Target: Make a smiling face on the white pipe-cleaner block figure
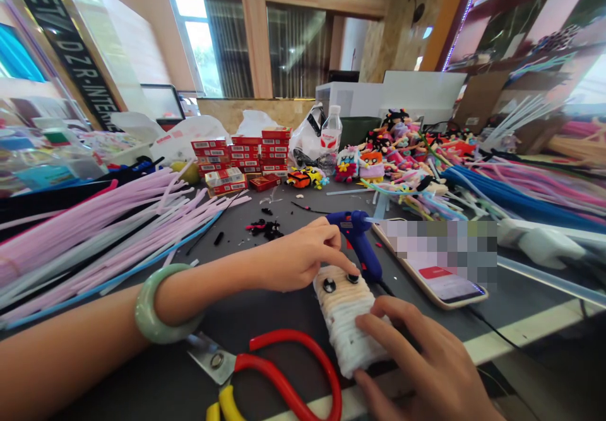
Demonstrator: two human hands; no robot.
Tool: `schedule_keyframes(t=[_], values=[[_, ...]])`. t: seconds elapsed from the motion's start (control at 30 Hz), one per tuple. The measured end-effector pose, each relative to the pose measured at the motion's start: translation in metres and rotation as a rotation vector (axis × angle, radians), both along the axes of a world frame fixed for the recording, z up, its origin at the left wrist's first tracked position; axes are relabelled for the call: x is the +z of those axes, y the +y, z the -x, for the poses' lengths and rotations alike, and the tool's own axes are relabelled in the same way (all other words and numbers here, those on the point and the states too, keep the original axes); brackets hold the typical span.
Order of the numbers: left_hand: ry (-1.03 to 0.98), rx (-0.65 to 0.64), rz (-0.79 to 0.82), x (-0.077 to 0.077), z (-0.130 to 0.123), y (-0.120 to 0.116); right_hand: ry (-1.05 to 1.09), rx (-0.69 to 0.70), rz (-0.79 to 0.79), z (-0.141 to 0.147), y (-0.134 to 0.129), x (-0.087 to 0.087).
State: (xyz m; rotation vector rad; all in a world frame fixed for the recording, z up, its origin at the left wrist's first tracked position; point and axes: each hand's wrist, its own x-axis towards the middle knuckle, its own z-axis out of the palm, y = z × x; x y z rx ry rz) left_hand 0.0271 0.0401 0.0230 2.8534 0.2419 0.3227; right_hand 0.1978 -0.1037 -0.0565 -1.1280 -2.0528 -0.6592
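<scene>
A white and cream fuzzy block (348, 326) with two shiny black eyes lies near the table's front edge. My left hand (303, 254) reaches over its top end, with the index fingertip pressed on the right eye (353, 278) and the other fingers curled. Around the lower right side of the block, my right hand (421, 358) has its fingers and thumb spread, gripping the block against the table. A blue glue gun (362, 244) lies just behind the block. Scissors with red handles (288, 370) rest open to the left of it.
A phone (435, 269) lies at the right, beside a white power strip (544, 244). Pink pipe cleaners (95, 219) cover the left side. Stacked red boxes (243, 156), a plastic bottle (331, 137) and a heap of small dolls (402, 137) stand at the back.
</scene>
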Motion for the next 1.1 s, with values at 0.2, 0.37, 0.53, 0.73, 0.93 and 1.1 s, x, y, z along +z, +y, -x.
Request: schedule_keyframes(t=[0.2,0.37,0.53,0.73,0.93,1.1], values=[[0.017,0.024,0.002,-0.0011,-0.0009,0.0018,-0.012,-0.011,0.014,-0.0013,-0.0020,-0.0012],[0.027,0.022,0.021,-0.0005,0.0003,0.0034,-0.014,-0.005,0.024,-0.0040,-0.0021,-0.0045],[0.010,0.022,0.055,-0.0023,0.0001,0.0050,-0.012,0.009,0.023,-0.0028,0.0003,-0.0043],[-0.016,0.037,0.100,-0.0044,-0.0012,0.0067,0.001,0.004,-0.008,0.0001,0.0007,-0.0014],[0.024,0.034,0.157,-0.0035,-0.0011,0.0069,0.007,0.004,-0.011,-0.0015,0.0012,0.0009],[0.046,0.013,0.116,-0.0009,-0.0004,0.0039,-0.002,0.006,0.009,-0.0011,0.0000,-0.0002]])
